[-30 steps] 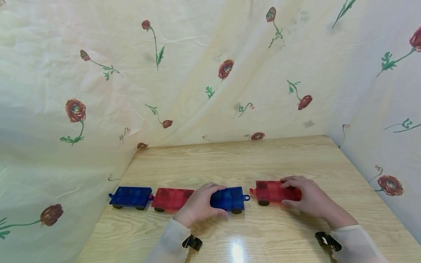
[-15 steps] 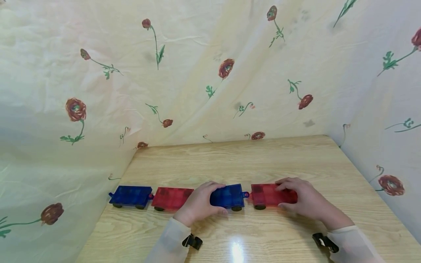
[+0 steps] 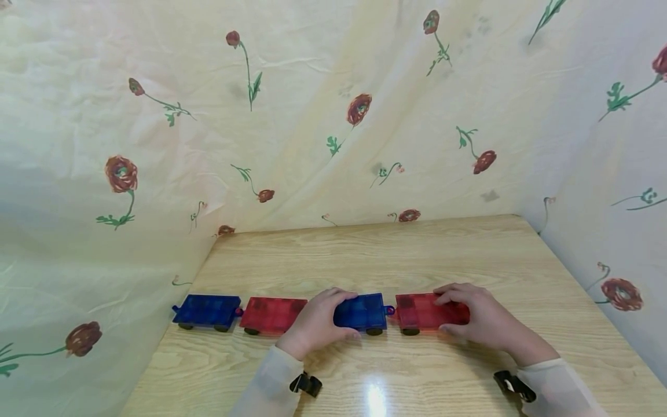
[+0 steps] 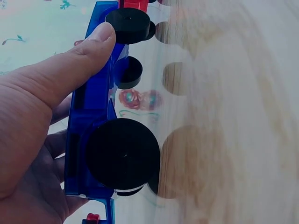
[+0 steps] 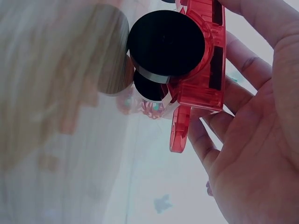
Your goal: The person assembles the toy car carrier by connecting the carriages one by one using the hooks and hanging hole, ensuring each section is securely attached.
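Observation:
Four-wheeled toy train cars of see-through plastic stand in a row on the table. My left hand (image 3: 321, 325) grips a blue toy train car (image 3: 363, 313) across its sides; the left wrist view shows the thumb (image 4: 100, 39) by a black wheel. With thumb and fingers, my right hand (image 3: 482, 319) holds a red toy train car (image 3: 423, 313) at the row's right end. Between these two, the red car's hook meets the blue ring (image 3: 389, 310). Another coupling (image 5: 180, 130) sticks out free in the right wrist view. The left palm hides part of the row.
Farther left stand a second red car (image 3: 268, 314), partly behind my left hand, and a second blue car (image 3: 207, 311), coupled to each other. The wooden table (image 3: 365, 255) ends at a flowered cloth (image 3: 292, 133) behind and at both sides.
My right hand has brought the red car leftward and slightly nearer me, closing the gap so its hook meets the blue car's ring. The left hand stays in place.

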Motion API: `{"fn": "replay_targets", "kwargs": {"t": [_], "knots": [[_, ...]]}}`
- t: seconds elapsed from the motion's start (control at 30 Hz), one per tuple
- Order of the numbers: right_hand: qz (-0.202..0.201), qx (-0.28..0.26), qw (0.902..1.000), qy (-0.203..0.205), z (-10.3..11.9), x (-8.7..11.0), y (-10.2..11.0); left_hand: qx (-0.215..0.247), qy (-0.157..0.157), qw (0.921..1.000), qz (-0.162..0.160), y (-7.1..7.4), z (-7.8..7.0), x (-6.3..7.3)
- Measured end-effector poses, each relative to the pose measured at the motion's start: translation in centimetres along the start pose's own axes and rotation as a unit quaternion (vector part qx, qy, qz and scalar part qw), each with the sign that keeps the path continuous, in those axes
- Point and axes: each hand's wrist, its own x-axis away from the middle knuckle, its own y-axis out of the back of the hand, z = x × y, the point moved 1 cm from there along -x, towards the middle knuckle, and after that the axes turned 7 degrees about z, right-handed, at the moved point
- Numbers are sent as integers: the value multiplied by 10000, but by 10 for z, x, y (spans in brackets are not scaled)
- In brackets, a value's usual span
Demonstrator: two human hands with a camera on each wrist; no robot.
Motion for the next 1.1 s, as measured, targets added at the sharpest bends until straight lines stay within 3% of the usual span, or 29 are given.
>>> {"fn": "replay_targets", "kwargs": {"t": [0.7,1.1], "knots": [[245,-24,9995,-189,-3,1,0,-86,180,9998,49,0,-2,0],[247,-106,9992,-288,-5,2,1,-173,118,9998,49,0,-3,0]]}}
